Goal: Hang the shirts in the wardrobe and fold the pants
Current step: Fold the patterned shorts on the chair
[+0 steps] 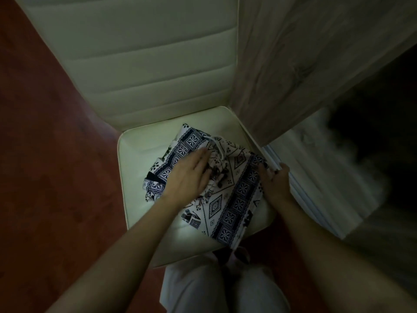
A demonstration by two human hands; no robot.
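Note:
White pants with a dark blue geometric print (228,199) lie bunched on the seat of a cream padded chair (140,177). A white drawstring shows near their middle. My left hand (189,172) lies flat on the left part of the pants with its fingers straight. My right hand (274,179) is at the pants' right edge, its fingers curled round the fabric there. One corner of the pants hangs over the chair's front edge.
The chair's ribbed backrest (144,64) rises behind the seat. A wood-grain wardrobe door (304,64) stands open to the right, with the dark interior (383,123) beyond. Reddish floor (45,154) lies to the left. My legs in light trousers (214,288) are below.

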